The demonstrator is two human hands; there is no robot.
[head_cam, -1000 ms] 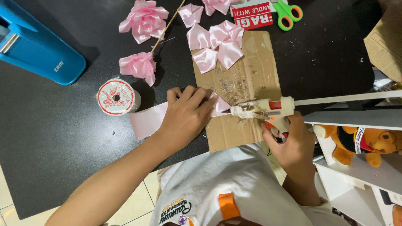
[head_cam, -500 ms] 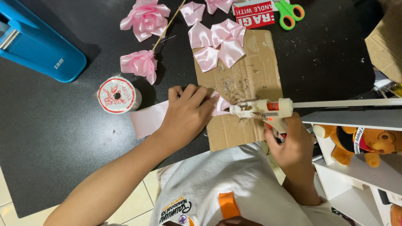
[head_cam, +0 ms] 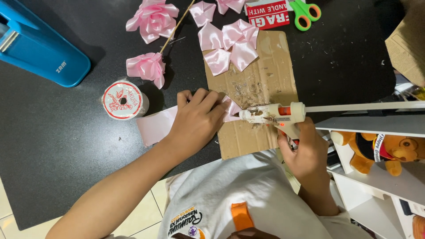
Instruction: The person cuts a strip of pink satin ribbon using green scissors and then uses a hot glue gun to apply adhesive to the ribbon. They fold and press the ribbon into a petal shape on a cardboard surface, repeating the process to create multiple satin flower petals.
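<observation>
Where pressed flat, glossy pale pink ribbon (head_cam: 155, 126).

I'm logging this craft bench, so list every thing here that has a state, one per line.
left hand: pressed flat on pink ribbon strip
right hand: gripping glue gun
glue gun: nozzle at the ribbon, stick loaded
ribbon spool: upright
green scissors: lying closed
ribbon rose: on stem

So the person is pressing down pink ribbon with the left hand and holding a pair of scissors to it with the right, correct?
Not quite. The right hand holds a white glue gun, not scissors, as the head view shows. The left hand does press down the pink ribbon.
</observation>
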